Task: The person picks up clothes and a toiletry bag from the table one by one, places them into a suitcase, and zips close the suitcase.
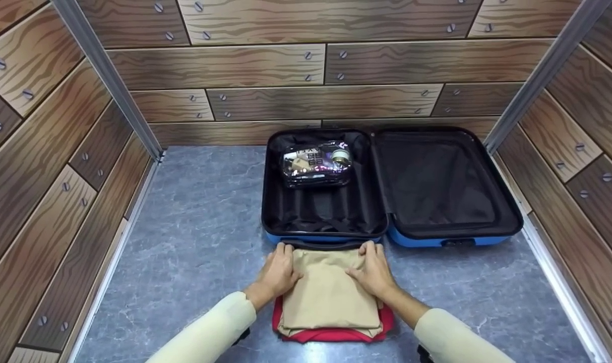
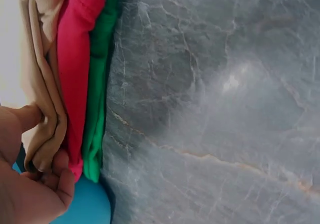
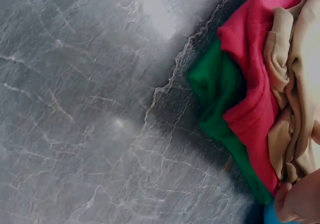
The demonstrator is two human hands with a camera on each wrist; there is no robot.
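Note:
A folded beige garment [image 1: 336,297] tops a stack in front of an open suitcase. Below it lies a folded red garment [image 1: 326,335], and both wrist views show a green garment [image 2: 97,114] at the bottom. My left hand [image 1: 278,271] pinches the beige garment's far left corner, thumb on top and fingers curled beneath the fold. At the far right corner, my right hand [image 1: 375,272] holds the same garment with its thumb on top. Its fingers are partly cut off in the right wrist view [image 3: 302,199]. Both hands are close to the suitcase's front side.
The blue suitcase [image 1: 326,206] lies open with its black-lined lid [image 1: 437,181] to the right. A clear zip pouch [image 1: 316,164] with small items sits in its back part. Wood-patterned walls [image 1: 265,65] surround the grey marbled surface [image 1: 195,227].

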